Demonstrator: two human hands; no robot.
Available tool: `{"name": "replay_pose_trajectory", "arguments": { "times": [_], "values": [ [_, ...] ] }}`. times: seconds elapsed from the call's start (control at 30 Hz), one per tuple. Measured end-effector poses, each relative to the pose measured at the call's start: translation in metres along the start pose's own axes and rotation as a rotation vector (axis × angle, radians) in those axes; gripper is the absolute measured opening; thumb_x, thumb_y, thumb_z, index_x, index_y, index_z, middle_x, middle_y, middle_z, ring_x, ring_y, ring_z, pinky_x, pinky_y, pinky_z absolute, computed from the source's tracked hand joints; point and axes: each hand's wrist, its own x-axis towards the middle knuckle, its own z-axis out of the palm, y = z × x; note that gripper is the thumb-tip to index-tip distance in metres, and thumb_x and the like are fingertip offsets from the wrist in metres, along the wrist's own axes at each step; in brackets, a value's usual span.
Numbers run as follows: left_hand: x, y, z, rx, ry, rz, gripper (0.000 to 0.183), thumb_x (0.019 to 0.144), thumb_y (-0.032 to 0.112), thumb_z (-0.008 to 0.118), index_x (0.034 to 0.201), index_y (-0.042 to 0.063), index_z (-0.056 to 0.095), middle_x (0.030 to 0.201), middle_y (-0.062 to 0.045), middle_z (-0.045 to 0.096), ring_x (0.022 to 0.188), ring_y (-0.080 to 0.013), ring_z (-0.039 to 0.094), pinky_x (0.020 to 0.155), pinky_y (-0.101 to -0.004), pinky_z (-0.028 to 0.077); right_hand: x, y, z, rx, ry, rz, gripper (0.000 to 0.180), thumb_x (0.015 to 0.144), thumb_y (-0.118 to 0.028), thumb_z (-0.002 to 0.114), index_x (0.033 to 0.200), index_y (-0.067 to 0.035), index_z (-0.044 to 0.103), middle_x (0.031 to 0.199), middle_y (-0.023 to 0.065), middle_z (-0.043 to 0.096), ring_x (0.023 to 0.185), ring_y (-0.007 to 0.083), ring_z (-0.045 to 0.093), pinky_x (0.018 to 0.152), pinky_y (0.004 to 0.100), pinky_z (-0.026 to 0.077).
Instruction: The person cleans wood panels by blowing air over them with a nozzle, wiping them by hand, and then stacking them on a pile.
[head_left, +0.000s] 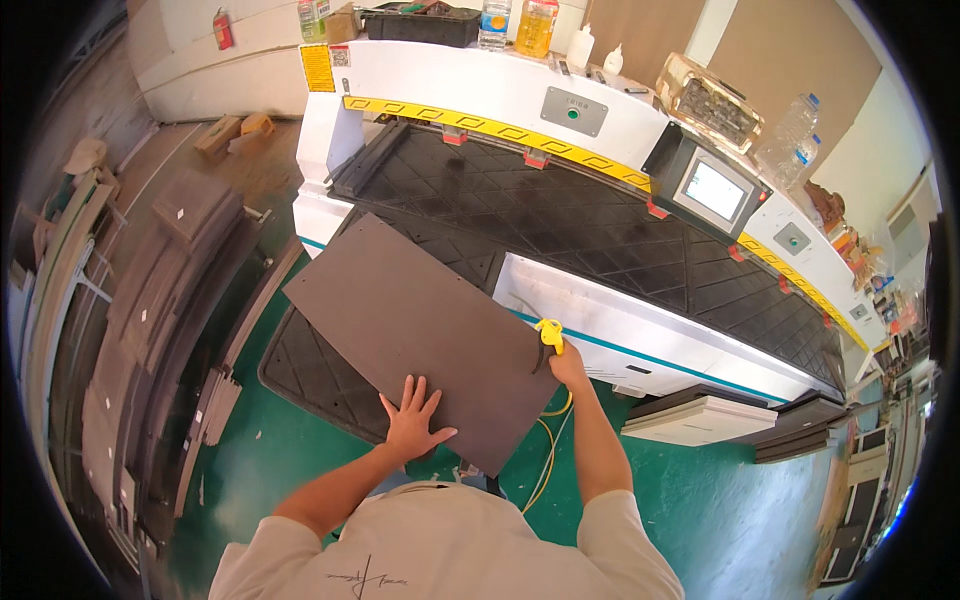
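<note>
A rectangular dark brown panel (420, 322) lies at a slant over the black ribbed bed extension of a large white machine (465, 71). Flat on the panel's near edge, fingers spread, rests my left hand (411, 424). My right hand (568, 366) grips a yellow air blow gun (550, 334) at the panel's right edge. The gun's thin nozzle points up and left, above the white side of the machine. A yellow hose (551, 439) hangs below my right hand to the floor. Small holes show near the panel's far left corner.
Stacks of dark panels (142, 300) stand at the left. White and dark boards (697, 420) lean below the machine at the right. A control screen (715, 191) sticks out from the machine's beam, where bottles (536, 28) and a black tray (422, 27) stand.
</note>
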Motion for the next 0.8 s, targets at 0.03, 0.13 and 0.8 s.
{"name": "replay_pose_trajectory", "arguments": {
  "times": [0.03, 0.13, 0.8],
  "values": [
    [0.0, -0.005, -0.002, 0.0, 0.008, 0.008, 0.083, 0.087, 0.065, 0.068, 0.151, 0.014, 0.052, 0.169, -0.02, 0.024, 0.159, -0.0383, 0.01, 0.108, -0.0868, 0.007, -0.005, -0.001, 0.001, 0.02, -0.019, 0.072, 0.043, 0.084, -0.009, 0.059, 0.125, 0.001, 0.066, 0.113, 0.0248, 0.072, 0.103, 0.043, 0.068, 0.082, 0.0453, 0.052],
    [0.009, -0.018, -0.005, -0.032, 0.03, 0.065, 0.074, 0.088, 0.059, 0.07, 0.146, 0.014, 0.057, 0.167, -0.019, 0.029, 0.159, -0.0377, 0.015, 0.107, -0.0876, 0.007, -0.021, 0.011, -0.009, 0.087, -0.034, 0.278, 0.034, 0.082, -0.007, 0.059, 0.113, 0.001, 0.07, 0.096, 0.0186, 0.072, 0.087, 0.0334, 0.068, 0.073, 0.0419, 0.051],
    [0.029, -0.161, -0.039, -0.008, 0.223, 0.019, 0.066, 0.096, 0.048, 0.066, 0.146, 0.007, 0.054, 0.166, -0.015, 0.033, 0.158, -0.0346, 0.021, 0.121, -0.0722, 0.003, -0.138, -0.14, -0.031, 0.42, -0.685, 0.589, 0.057, 0.104, -0.049, 0.057, 0.14, -0.005, 0.053, 0.118, 0.0154, 0.073, 0.063, 0.0178, 0.065, 0.053, 0.0269, 0.054]
  ]
}}
